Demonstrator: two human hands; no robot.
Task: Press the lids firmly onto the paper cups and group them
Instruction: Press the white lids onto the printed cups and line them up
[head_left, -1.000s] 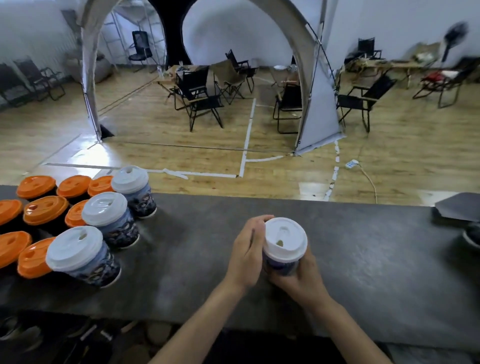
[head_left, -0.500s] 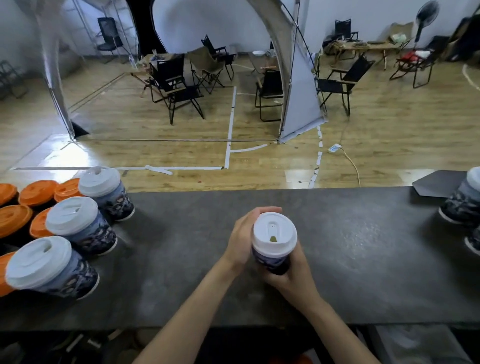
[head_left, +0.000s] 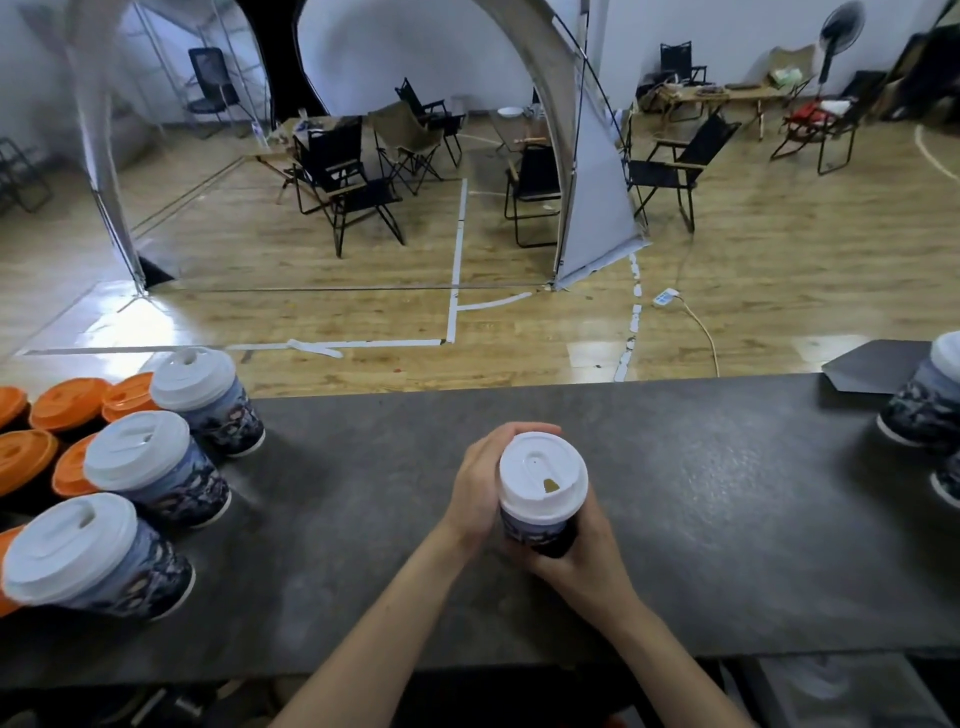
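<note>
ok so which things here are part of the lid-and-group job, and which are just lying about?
Job: held cup with white lid, in left hand and right hand; white-lidded cups at left; orange-lidded cups beside them; cups at the right edge.

Lying about: folding chairs; tent arch; fan; power strip on the floor; black sheet on the counter.

A paper cup (head_left: 539, 532) with a white lid (head_left: 543, 478) stands mid-counter, nearer the near edge of the dark grey counter (head_left: 727, 519). The left hand (head_left: 478, 488) wraps its left side, fingers curled round the far rim; the right hand (head_left: 587, 556) grips the lower body. Toward the left end three white-lidded cups (head_left: 150, 467) stand in a line, orange-lidded cups (head_left: 67, 397) crowded just beside them. Patterned cups (head_left: 924, 410) stand at the right end, touching a dark sheet (head_left: 878, 358) at the far edge
</note>
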